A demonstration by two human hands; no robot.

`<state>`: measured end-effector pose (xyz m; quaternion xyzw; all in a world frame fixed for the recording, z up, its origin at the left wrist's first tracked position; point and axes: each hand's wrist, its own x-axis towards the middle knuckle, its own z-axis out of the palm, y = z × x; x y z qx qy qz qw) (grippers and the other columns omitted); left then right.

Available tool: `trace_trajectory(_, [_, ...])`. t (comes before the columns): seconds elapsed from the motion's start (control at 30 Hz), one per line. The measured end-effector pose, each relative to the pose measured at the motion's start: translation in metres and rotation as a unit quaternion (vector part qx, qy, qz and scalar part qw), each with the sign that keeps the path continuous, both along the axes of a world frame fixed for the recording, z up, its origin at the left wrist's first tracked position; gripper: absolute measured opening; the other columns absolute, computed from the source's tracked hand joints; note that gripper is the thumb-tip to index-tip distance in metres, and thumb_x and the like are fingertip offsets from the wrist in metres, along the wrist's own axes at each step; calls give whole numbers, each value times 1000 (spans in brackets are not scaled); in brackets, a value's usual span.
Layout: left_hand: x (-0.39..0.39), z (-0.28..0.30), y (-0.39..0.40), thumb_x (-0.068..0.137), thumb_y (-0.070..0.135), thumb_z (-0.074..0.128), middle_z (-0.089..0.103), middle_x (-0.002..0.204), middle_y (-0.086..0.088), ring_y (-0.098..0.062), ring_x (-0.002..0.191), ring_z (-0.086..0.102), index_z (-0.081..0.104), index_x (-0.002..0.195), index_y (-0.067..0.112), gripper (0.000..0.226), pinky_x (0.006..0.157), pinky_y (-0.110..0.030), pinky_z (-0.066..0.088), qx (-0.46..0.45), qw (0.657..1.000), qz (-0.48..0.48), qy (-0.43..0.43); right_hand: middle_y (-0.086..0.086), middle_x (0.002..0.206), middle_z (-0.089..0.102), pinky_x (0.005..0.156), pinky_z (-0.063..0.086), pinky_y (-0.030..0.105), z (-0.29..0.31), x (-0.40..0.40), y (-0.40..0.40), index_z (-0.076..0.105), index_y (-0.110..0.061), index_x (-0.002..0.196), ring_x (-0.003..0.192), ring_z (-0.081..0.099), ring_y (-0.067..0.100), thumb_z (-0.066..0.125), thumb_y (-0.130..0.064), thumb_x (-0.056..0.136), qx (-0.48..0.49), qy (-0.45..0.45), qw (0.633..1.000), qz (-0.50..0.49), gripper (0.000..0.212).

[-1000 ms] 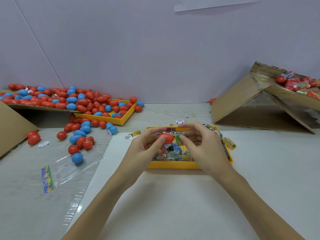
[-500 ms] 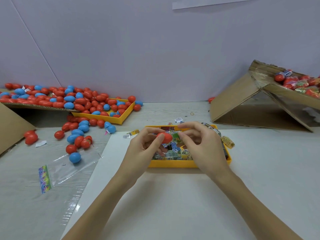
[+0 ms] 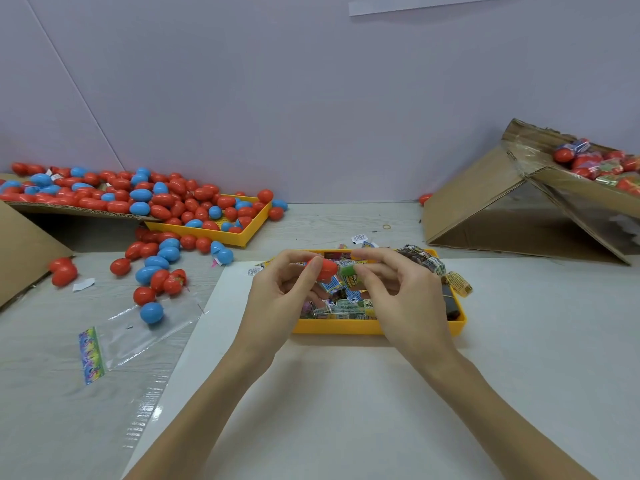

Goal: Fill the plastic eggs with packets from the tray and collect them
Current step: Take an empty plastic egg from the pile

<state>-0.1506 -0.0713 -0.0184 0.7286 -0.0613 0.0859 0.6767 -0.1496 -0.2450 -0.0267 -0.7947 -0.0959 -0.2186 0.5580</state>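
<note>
My left hand [image 3: 277, 296] grips a red plastic egg [image 3: 327, 270] between thumb and fingers, just above the yellow packet tray [image 3: 346, 327]. My right hand [image 3: 398, 292] pinches a small green packet [image 3: 349, 273] against the egg's right end. The tray is full of colourful folded packets [image 3: 343, 304], partly hidden by both hands. Whether the egg is open is hidden by my fingers.
Red and blue eggs [image 3: 156, 199] spill from a cardboard ramp into a second yellow tray [image 3: 242, 233] at the left, with loose eggs [image 3: 156, 271] and a clear bag [image 3: 138, 334] on the table. A cardboard box [image 3: 519, 202] at the right holds filled eggs [image 3: 602, 164].
The hands have stayed over the tray; the right hand has brought the green packet closer against the red egg. The view has shifted slightly.
</note>
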Motion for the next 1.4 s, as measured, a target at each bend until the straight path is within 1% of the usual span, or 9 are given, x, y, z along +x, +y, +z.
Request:
trace_trajectory(0.1, [0,1,0,92,40,64,76,87,3,-10,66,70,70,107,20,26,62,-16,54,5,1000,-2,-1,-10,92,79,79,59,21,0,-1,1,75,-22,116,86,72,-4,69,-16,97,1,2,1000,-1,21])
trace_trajectory(0.23, [-1,-1,-1,96,26,69,75,86,0,-10,67,70,72,105,18,12,61,-16,53,15,1000,-9,-13,-12,88,79,77,59,21,-3,-1,2,76,-23,114,83,73,-4,72,-20,95,13,5,1000,8,19])
trace_trajectory(0.4, [-2,-1,-1,95,25,71,77,87,-2,-18,73,76,75,108,19,15,65,-16,53,16,999,-14,-26,-4,93,80,86,62,38,-5,2,5,73,-20,114,88,77,12,78,-17,90,163,95,980,65,25])
trace_trajectory(0.53, [-4,0,-3,94,31,66,79,96,2,-17,81,78,75,115,23,24,70,-14,55,4,999,-30,-32,1,100,80,89,61,33,-6,4,4,72,-17,116,93,77,16,81,-14,86,260,151,949,95,31])
trace_trajectory(0.7, [-3,-1,-3,102,20,60,78,99,5,-17,87,77,72,122,25,24,76,-15,56,16,998,-36,-41,2,102,79,85,59,23,-4,4,3,76,-14,110,97,76,15,82,-15,85,272,144,947,89,26])
trace_trajectory(1.03, [-1,-4,-1,102,22,60,78,96,1,-17,85,76,73,123,25,25,75,-17,56,25,997,-46,-49,-4,98,80,86,59,22,-1,-1,3,78,-18,105,97,75,9,78,-17,89,214,142,962,96,17])
trace_trajectory(1.2, [-1,-5,-2,99,24,64,79,95,0,-19,88,77,70,125,24,27,78,-21,59,21,996,-39,-80,-8,97,79,79,56,16,1,-2,4,77,-20,104,92,75,8,80,-19,87,204,150,961,115,18])
trace_trajectory(1.33, [-2,-4,2,90,35,70,78,99,6,-18,95,74,72,125,32,36,81,-21,58,56,991,-36,-120,1,101,79,88,60,26,6,-3,1,77,-15,108,96,76,17,81,-23,85,246,178,945,118,25])
trace_trajectory(1.4, [-2,-3,5,86,33,74,77,101,9,-20,94,73,69,130,31,44,85,-24,58,101,982,-38,-154,8,105,79,91,59,28,10,-3,-2,75,-7,111,102,75,22,79,-22,82,311,213,913,155,33])
